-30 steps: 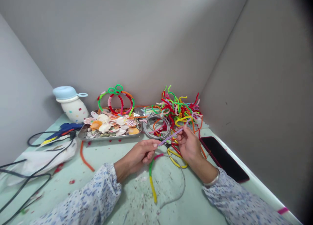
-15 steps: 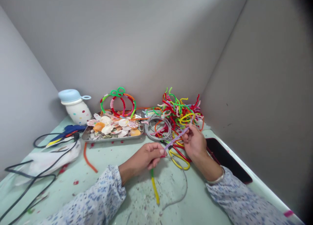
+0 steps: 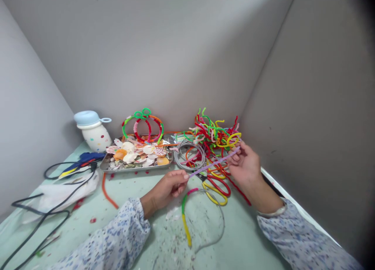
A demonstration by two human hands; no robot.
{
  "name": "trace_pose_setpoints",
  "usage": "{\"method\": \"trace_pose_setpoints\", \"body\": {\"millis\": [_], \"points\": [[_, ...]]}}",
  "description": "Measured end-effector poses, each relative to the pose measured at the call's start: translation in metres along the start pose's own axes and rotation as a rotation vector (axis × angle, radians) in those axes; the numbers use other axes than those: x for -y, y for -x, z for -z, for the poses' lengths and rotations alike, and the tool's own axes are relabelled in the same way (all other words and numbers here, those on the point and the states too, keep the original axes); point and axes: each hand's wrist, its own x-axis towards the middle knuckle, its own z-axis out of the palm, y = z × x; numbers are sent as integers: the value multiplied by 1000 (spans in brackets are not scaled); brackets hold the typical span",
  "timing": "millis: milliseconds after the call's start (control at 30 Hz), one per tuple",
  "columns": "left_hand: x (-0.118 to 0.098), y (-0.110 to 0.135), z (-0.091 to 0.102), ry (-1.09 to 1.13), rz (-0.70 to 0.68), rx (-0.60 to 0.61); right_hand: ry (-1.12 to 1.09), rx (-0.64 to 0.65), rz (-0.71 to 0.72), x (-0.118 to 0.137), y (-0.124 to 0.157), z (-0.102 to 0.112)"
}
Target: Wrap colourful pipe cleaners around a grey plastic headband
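Observation:
A purple pipe cleaner [image 3: 212, 163] is stretched between my two hands. My left hand [image 3: 171, 184] pinches its lower left end, and my right hand [image 3: 244, 162] grips the upper right end. Below them on the table lies a curved grey wire [image 3: 223, 219], partly wrapped in yellow, green and pink pipe cleaner [image 3: 184, 221]. Behind the purple strand are scissors [image 3: 215, 190] with red and yellow handles. A tangled heap of coloured pipe cleaners [image 3: 213, 127] rises just beyond my right hand.
A metal tray [image 3: 136, 169] holds seashells, with wrapped rings [image 3: 142, 125] standing in it. Beside it sits a coil of grey wire [image 3: 190, 156]. At left are a white bottle [image 3: 96, 137], a blue glue gun [image 3: 88, 157], a black cable [image 3: 43, 213] and a plastic bag [image 3: 66, 194].
My right hand has moved right, drawing the purple pipe cleaner out longer. My left hand has shifted slightly left, away from the grey wire. A red pipe cleaner now shows below my right hand.

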Motion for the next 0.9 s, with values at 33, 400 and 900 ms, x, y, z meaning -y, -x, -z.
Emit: {"method": "trace_pose_setpoints", "body": {"millis": [33,400,900], "points": [[0,0,0,12,-5,-3,-8,-4,-11,1,-2,1],[0,3,4,214,7,60,23,-111,-75,13,-27,16],[-1,3,1,196,-23,75,75,-20,-37,39,-35,11]]}}
